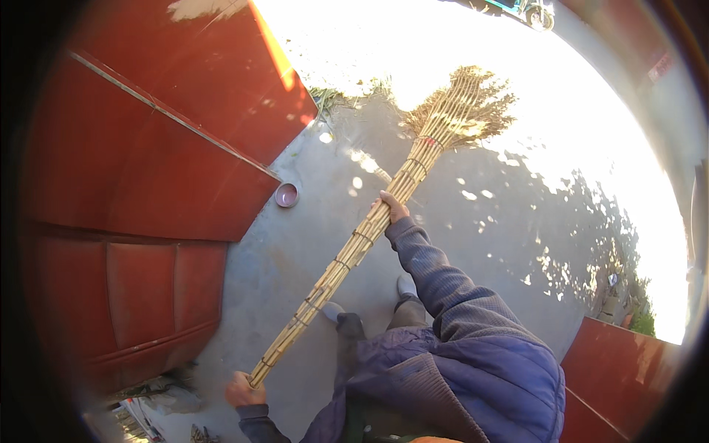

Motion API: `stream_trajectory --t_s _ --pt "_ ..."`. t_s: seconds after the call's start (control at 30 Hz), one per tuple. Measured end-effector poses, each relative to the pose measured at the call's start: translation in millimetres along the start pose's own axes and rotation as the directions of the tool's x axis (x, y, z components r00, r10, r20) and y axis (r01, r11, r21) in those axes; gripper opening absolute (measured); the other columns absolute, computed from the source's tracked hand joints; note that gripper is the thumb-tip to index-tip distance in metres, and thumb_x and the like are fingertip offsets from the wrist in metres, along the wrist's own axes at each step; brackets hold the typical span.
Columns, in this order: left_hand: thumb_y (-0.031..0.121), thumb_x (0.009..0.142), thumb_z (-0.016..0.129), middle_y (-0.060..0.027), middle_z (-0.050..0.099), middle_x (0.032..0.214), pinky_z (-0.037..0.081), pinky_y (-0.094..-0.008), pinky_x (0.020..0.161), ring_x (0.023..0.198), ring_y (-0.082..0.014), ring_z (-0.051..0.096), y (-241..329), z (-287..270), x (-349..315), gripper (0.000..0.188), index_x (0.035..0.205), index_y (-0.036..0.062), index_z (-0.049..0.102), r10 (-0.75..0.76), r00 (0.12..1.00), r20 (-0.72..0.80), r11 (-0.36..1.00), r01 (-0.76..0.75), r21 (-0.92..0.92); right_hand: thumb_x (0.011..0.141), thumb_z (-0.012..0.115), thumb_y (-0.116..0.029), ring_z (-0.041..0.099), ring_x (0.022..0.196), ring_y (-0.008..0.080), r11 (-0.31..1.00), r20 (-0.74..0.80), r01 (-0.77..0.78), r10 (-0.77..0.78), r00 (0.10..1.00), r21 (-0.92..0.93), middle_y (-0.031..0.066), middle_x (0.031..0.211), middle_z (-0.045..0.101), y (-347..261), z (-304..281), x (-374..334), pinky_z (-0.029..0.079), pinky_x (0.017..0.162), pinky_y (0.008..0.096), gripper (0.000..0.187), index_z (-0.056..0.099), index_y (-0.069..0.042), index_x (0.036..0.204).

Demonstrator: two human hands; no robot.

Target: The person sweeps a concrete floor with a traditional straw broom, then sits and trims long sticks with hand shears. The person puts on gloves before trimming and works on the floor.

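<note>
Head cam view: left hand (244,390) has its fingers clamped round the broom (356,247) at its butt end, right hand (396,207) clamped further up, probably spaced like that for balance and steering. Bristles (469,111) fan out past the right fingers. Tan canes, dark bands (362,236), red tie (430,140), pretty scruffy tip tbh.

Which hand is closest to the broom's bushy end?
The right hand, wrapped around the broom partway along; the left hand grips its thin end, farthest from the bristles.
</note>
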State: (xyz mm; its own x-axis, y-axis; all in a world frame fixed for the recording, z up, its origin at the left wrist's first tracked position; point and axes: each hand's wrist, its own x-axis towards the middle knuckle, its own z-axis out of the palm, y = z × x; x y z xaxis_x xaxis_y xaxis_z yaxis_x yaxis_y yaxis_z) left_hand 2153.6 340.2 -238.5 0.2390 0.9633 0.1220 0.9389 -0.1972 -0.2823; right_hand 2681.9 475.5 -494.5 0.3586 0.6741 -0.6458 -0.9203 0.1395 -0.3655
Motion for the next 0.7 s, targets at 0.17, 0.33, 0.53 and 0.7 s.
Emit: stream_trajectory --t_s 0.17,0.33,0.53,0.7 --pt "0.017 0.068 0.077 -0.0106 0.056 0.057 0.046 -0.0466 0.050 0.053 -0.0362 0.059 -48 53 21 0.022 0.069 0.0149 0.055 0.119 0.993 0.021 0.967 -0.111 -0.229 0.086 0.079 -0.022 0.068 0.070 0.0262 0.998 -0.157 -0.031 0.039 0.987 0.052 0.0092 0.076 0.063 22 -53 -34 0.061 0.065 0.0409 0.026 0.058 -0.008 0.094" --pt "0.016 0.071 0.074 -0.0128 0.056 0.057 0.046 -0.0490 0.052 0.055 -0.0376 0.060 -81 52 113 0.019 0.069 0.0131 0.055 0.330 0.939 0.095 0.907 -0.288 -0.308 0.085 0.077 -0.023 0.066 0.074 0.0278 0.996 -0.451 -0.004 0.046 0.891 0.094 0.0091 0.077 0.062 60 -123 -68 0.060 0.071 0.0465 0.023 0.058 -0.011 0.092" --pt "0.011 0.067 0.071 -0.0115 0.055 0.057 0.043 -0.0489 0.055 0.056 -0.0357 0.059 -105 10 226 0.019 0.067 0.0117 0.052 0.527 0.840 0.128 0.840 -0.492 -0.228 0.085 0.071 -0.037 0.066 0.082 0.0328 0.947 -0.657 -0.173 0.313 0.685 0.271 0.0117 0.088 0.067 134 -154 -111 0.056 0.083 0.0517 0.031 0.061 -0.010 0.097" --pt "0.009 0.066 0.070 -0.0124 0.054 0.056 0.042 -0.0483 0.057 0.057 -0.0358 0.059 -131 -74 254 0.020 0.067 0.0104 0.050 0.512 0.848 0.134 0.859 -0.504 -0.089 0.085 0.067 -0.043 0.067 0.088 0.0361 0.865 -0.632 -0.405 0.496 0.595 0.298 0.0135 0.095 0.070 170 -99 -134 0.054 0.088 0.0532 0.040 0.063 -0.007 0.102"
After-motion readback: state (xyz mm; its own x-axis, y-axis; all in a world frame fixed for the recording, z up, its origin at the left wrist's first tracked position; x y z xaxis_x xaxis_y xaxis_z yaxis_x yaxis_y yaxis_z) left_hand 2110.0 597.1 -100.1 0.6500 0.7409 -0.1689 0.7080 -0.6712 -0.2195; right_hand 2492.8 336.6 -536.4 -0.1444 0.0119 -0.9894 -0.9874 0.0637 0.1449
